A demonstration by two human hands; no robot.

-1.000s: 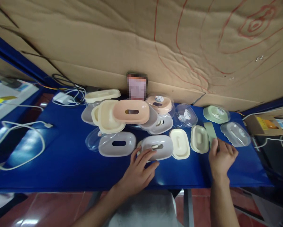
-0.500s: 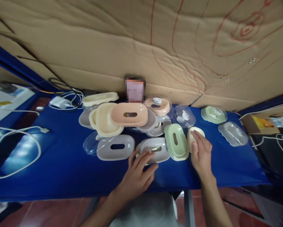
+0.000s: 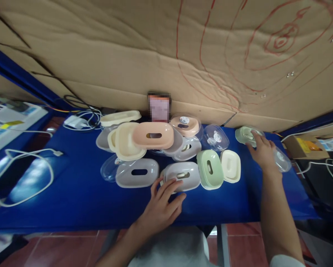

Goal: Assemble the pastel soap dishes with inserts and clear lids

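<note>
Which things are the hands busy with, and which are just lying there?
In use: left hand on grey lid; right hand on green lidded box.
Lying about: white cable, charger, pink lid, clear cover.

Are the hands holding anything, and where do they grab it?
Nothing is lifted. The left hand rests its fingertips on the grey lid's near edge. The right hand touches the top of the green dish.

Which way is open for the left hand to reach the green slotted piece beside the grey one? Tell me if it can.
Probably yes. The left hand rests on the grey piece, and the green slotted piece lies right next to it, uncovered, with bare blue table in front.
</note>
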